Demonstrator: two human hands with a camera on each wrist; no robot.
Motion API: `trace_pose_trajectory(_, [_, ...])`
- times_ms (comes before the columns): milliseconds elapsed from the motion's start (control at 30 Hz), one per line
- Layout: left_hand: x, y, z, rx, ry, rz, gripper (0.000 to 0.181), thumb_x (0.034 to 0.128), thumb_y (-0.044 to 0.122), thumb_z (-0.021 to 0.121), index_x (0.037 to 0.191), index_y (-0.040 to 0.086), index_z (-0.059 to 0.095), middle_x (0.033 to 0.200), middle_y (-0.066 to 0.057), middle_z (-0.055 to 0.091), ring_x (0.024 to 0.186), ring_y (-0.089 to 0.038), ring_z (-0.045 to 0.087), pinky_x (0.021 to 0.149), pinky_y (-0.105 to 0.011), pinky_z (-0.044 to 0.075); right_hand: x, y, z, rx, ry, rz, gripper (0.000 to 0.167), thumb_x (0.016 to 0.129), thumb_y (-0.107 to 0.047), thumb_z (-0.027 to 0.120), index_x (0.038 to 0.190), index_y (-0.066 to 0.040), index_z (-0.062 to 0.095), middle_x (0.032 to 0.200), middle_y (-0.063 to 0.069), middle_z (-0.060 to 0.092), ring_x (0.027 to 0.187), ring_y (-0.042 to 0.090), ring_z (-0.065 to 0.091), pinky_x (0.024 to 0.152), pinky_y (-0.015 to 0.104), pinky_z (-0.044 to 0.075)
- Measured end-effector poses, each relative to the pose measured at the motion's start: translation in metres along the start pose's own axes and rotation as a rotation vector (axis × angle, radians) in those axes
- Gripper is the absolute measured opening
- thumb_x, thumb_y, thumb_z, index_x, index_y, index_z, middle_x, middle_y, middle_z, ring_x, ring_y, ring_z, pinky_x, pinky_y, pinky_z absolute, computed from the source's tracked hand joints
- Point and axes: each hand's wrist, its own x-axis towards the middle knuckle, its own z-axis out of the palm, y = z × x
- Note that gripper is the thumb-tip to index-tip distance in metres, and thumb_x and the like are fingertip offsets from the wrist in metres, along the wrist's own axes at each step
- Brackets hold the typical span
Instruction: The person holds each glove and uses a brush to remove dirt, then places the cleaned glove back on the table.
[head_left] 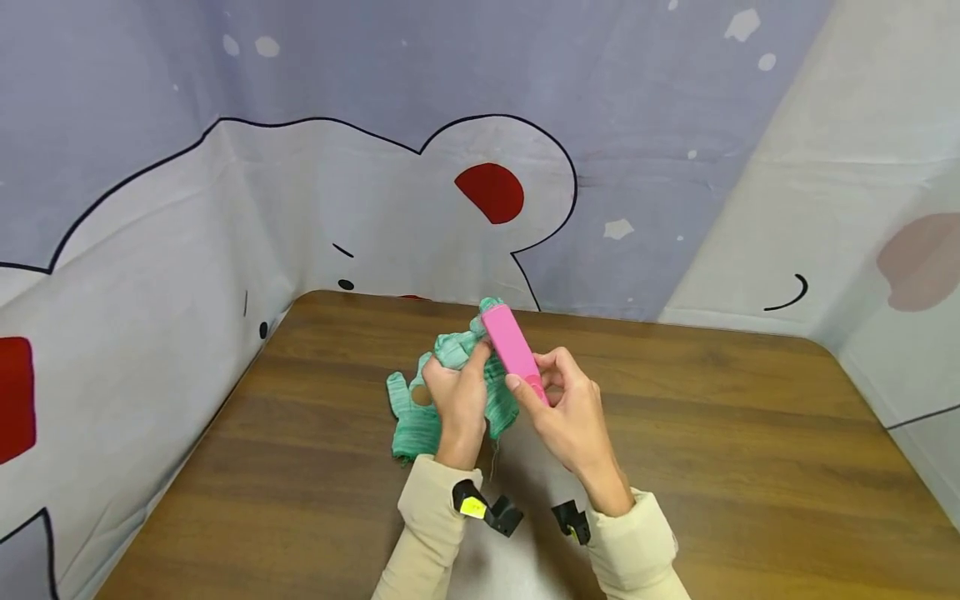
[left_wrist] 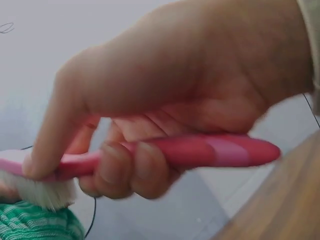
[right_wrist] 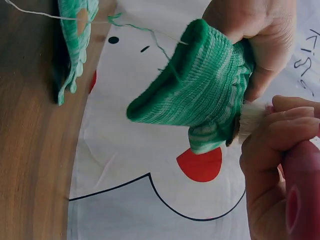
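Observation:
A green knit glove (head_left: 501,398) is bunched up in my left hand (head_left: 459,404), which grips it above the table. My right hand (head_left: 572,412) holds a pink brush (head_left: 513,346), its fingers curled round the handle. In the left wrist view the brush's pale bristles (left_wrist: 47,192) sit against the green knit. From the right wrist view, the held glove's open cuff (right_wrist: 165,85) faces the camera, and the bristles meet the glove's far side. A second green glove (head_left: 415,433) with a tan round patch lies flat on the table, left of my left hand.
The brown wooden table (head_left: 712,433) extends to both sides of my hands. Behind it and along its sides hangs a printed cloth (head_left: 360,192) with cartoon shapes. Loose threads (right_wrist: 142,30) trail from the held glove's cuff.

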Motion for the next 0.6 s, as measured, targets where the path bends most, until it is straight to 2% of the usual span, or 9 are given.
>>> trace_pose_trajectory(100, [0.001, 0.001, -0.003, -0.056, 0.080, -0.032, 0.027, 0.0744, 0.006, 0.073, 0.064, 0.008, 0.047, 0.056, 0.002, 0.045, 0.054, -0.012, 0.043, 0.055, -0.025, 0.042, -0.003, 0.000, 0.002, -0.010, -0.025, 0.009, 0.025, 0.080, -0.008, 0.070, 0.097, 0.002, 0.055, 0.072, 0.014, 0.061, 0.055, 0.021, 0.058, 0.049, 0.022, 0.046])
trace_pose_trajectory(200, [0.003, 0.002, -0.004, -0.121, 0.146, -0.034, 0.031, 0.0743, 0.005, 0.073, 0.063, 0.010, 0.044, 0.057, 0.002, 0.042, 0.056, -0.012, 0.043, 0.057, -0.026, 0.044, -0.002, 0.011, 0.005, -0.014, -0.042, 0.012, 0.026, 0.080, -0.011, 0.071, 0.097, 0.000, 0.056, 0.071, 0.012, 0.060, 0.054, 0.018, 0.056, 0.048, 0.023, 0.046])
trace_pose_trajectory(333, [0.004, 0.004, -0.005, -0.215, 0.197, -0.035, 0.037, 0.0758, 0.004, 0.072, 0.061, 0.011, 0.039, 0.058, 0.002, 0.036, 0.058, -0.013, 0.042, 0.063, -0.028, 0.046, 0.000, 0.027, 0.008, -0.039, -0.050, -0.008, 0.026, 0.079, -0.017, 0.073, 0.096, -0.007, 0.056, 0.070, 0.006, 0.061, 0.052, 0.013, 0.055, 0.047, 0.023, 0.045])
trace_pose_trajectory(433, [0.005, 0.007, -0.007, -0.264, 0.245, -0.065, 0.038, 0.0761, 0.007, 0.073, 0.063, 0.011, 0.037, 0.060, 0.002, 0.036, 0.060, -0.013, 0.043, 0.065, -0.028, 0.047, -0.001, 0.030, 0.008, -0.072, -0.068, -0.047, 0.025, 0.079, -0.019, 0.073, 0.095, -0.011, 0.055, 0.069, 0.002, 0.060, 0.052, 0.011, 0.054, 0.046, 0.024, 0.044])
trace_pose_trajectory(600, [0.011, 0.011, -0.011, -0.319, 0.317, -0.097, 0.029, 0.0750, 0.007, 0.074, 0.074, 0.008, 0.045, 0.068, 0.001, 0.045, 0.064, -0.014, 0.049, 0.068, -0.030, 0.050, -0.001, 0.028, 0.005, -0.106, -0.115, -0.068, 0.023, 0.079, -0.017, 0.073, 0.092, -0.012, 0.054, 0.067, -0.001, 0.060, 0.052, 0.011, 0.053, 0.047, 0.024, 0.044])
